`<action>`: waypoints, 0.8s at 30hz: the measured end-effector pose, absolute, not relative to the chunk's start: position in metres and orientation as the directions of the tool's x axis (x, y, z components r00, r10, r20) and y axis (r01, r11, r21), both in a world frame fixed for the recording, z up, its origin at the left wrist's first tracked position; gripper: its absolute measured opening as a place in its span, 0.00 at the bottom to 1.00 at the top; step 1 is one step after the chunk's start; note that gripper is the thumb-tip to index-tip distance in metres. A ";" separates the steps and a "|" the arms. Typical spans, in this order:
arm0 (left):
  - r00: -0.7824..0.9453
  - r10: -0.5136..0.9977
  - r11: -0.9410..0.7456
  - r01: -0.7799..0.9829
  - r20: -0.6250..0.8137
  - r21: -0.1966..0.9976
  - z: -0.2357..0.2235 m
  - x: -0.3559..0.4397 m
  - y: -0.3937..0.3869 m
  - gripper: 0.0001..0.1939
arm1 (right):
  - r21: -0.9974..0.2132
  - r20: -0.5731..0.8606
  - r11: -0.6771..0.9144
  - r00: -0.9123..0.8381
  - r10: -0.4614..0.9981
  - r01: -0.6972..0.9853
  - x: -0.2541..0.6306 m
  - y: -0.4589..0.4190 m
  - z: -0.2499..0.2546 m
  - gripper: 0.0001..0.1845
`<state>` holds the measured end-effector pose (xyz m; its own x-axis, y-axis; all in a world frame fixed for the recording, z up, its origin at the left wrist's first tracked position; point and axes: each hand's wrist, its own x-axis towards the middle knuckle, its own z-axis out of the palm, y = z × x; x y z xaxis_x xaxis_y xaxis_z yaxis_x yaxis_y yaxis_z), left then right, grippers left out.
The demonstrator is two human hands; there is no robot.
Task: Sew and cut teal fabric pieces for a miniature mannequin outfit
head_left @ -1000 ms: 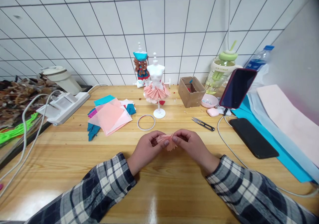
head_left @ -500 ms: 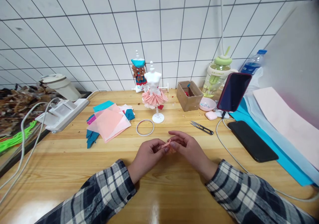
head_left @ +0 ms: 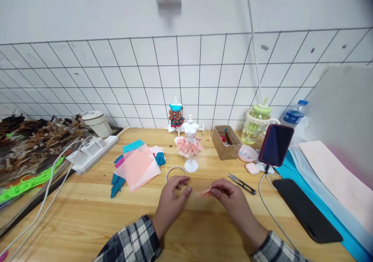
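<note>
Between the two hands, the gathered pink scrap [head_left: 204, 193] is pinched in the fingers of the right hand [head_left: 233, 203], its long axis running sideways toward the left hand [head_left: 170, 203], whose fingers curve apart, seemingly empty, beside the white ring [head_left: 175, 167]. The pink-skirted miniature dress form [head_left: 190, 130] stands beyond both.

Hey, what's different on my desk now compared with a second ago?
Your left hand has let go of the pink pleated piece and moved away to the left. Your right hand still pinches it. The view has tilted up. The thread snips, white ring and skirted white dress form stayed put.
</note>
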<state>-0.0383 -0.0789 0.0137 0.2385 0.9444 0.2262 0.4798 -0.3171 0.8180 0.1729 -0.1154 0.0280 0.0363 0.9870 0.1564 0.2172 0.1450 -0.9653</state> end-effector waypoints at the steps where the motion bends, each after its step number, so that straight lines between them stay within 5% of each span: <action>1: 0.195 0.948 -0.318 0.532 0.251 0.785 0.014 -0.039 -0.066 0.17 | -0.947 0.203 0.189 0.028 0.979 0.259 0.177 -0.107 0.039 0.12; 4: 0.146 0.950 -0.298 0.690 0.277 0.659 0.014 -0.030 -0.027 0.24 | -0.887 0.334 0.334 -0.056 0.941 0.319 0.183 -0.079 0.077 0.10; 9: 0.272 0.932 -0.359 0.784 0.239 0.506 0.011 -0.007 0.014 0.20 | -0.812 0.495 0.482 -0.048 0.867 0.328 0.175 -0.033 0.114 0.06; 14: 0.415 0.870 -0.493 0.754 0.267 0.434 0.012 -0.004 0.021 0.17 | -0.832 0.451 0.433 -0.031 0.892 0.348 0.169 -0.009 0.109 0.05; 19: 0.454 0.882 -0.469 0.823 0.126 0.320 0.012 -0.005 0.016 0.21 | -0.851 0.387 0.350 0.017 0.922 0.392 0.170 -0.003 0.102 0.05; 24: 0.456 0.879 -0.475 0.817 0.139 0.328 0.012 -0.003 0.012 0.19 | -0.853 0.355 0.305 0.041 0.934 0.423 0.174 0.000 0.102 0.06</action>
